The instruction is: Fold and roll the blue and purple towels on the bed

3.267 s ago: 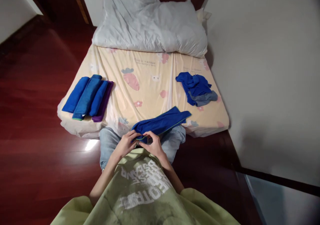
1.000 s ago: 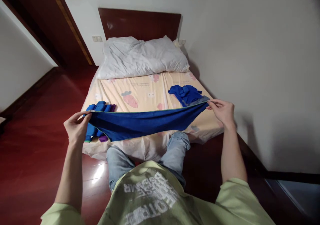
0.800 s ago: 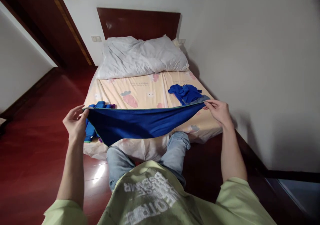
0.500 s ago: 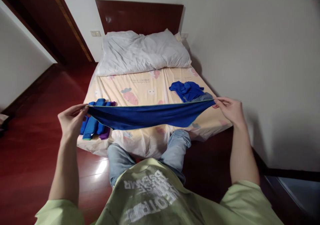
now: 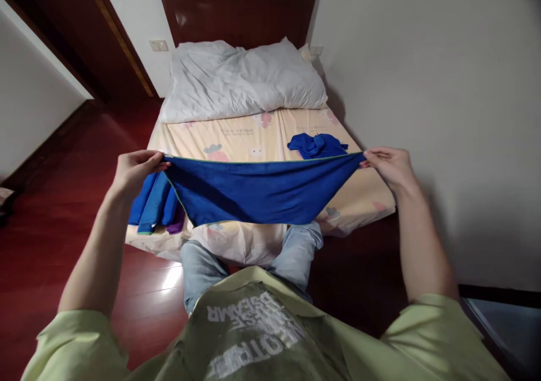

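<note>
A blue towel [image 5: 257, 192] with a thin green edge hangs stretched in the air between my hands, above the front of the bed. My left hand [image 5: 139, 169] pinches its upper left corner, where a small pale tag shows. The upper right corner is pinched between the thumb and fingers of my right hand [image 5: 389, 165]. Below my left hand, several folded towels [image 5: 154, 203], blue ones and a purple one, lie side by side on the bed, partly hidden by the held towel. A crumpled blue cloth [image 5: 316, 145] lies farther back, left of my right hand.
The bed has a cream patterned sheet [image 5: 359, 198], a bunched white quilt [image 5: 245, 82] and a dark wooden headboard [image 5: 236, 14]. A white wall [image 5: 422, 76] runs along the right. Dark red floor [image 5: 54, 223] and a brown door [image 5: 80, 37] are on the left.
Both hands have risen, the left also moving inward to the right. The towel now hangs more spread out, showing more of its face and covering the grey cloth seen beside the crumpled pile.
</note>
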Motion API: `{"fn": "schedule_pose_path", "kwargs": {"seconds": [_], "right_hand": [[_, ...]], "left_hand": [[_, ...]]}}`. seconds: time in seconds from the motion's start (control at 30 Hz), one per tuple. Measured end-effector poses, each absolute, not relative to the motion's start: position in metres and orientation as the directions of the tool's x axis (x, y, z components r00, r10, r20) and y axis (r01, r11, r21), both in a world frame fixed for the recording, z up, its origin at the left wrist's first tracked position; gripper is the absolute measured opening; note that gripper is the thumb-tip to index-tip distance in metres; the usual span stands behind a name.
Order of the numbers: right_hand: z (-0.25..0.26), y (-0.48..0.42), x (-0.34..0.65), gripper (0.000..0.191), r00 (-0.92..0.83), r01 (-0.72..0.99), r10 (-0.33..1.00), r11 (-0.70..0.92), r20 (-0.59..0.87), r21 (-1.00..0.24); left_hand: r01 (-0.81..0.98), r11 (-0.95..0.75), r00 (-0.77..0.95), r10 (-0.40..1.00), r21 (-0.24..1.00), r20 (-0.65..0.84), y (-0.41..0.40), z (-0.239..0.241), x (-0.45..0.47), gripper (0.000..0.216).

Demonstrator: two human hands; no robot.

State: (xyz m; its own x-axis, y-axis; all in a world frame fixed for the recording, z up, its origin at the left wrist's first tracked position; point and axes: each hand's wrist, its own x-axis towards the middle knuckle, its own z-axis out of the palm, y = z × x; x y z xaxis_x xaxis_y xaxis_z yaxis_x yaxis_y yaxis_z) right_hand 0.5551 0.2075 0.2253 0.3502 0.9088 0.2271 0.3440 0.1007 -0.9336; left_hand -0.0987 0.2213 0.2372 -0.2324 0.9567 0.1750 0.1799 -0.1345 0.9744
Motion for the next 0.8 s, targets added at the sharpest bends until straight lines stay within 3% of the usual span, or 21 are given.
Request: {"fn": "schedule_pose_path", "kwargs": {"seconds": [0.1, 0.2, 0.37, 0.53, 0.67, 0.8], "right_hand": [[0.211, 0.249, 0.543, 0.023, 0.376, 0.362, 0.905, 0.055, 0.200, -0.930], [0.203, 0.287, 0.531, 0.025, 0.379, 0.424, 0.880, 0.108, 0.285, -0.899], [0.216, 0.321, 0.523, 0.035, 0.468, 0.465, 0.738, 0.262, 0.486, -0.846], [0.216, 0.306, 0.532, 0.039, 0.492, 0.456, 0.622, 0.413, 0.610, -0.789], [0.168, 0.272, 0.544, 0.040, 0.463, 0.428, 0.673, 0.401, 0.577, -0.810], [0.084, 0.230, 0.551, 0.043, 0.483, 0.373, 0.771, 0.248, 0.415, -0.894]], "left_hand": [[0.108, -0.102, -0.266, 0.956, 0.989, 0.127, 0.258, 0.218, -0.088, 0.044], [0.093, -0.113, -0.297, 0.945, 0.989, 0.135, 0.295, 0.211, -0.077, 0.035], [0.143, -0.328, -0.371, 0.857, 0.934, 0.358, 0.338, 0.237, -0.073, 0.031], [0.220, -0.531, -0.370, 0.731, 0.818, 0.573, 0.324, 0.249, -0.085, 0.034], [0.353, -0.469, -0.305, 0.761, 0.810, 0.573, 0.274, 0.201, -0.093, 0.036], [0.471, -0.253, -0.162, 0.917, 0.845, 0.365, 0.212, 0.110, -0.096, 0.046]]}}
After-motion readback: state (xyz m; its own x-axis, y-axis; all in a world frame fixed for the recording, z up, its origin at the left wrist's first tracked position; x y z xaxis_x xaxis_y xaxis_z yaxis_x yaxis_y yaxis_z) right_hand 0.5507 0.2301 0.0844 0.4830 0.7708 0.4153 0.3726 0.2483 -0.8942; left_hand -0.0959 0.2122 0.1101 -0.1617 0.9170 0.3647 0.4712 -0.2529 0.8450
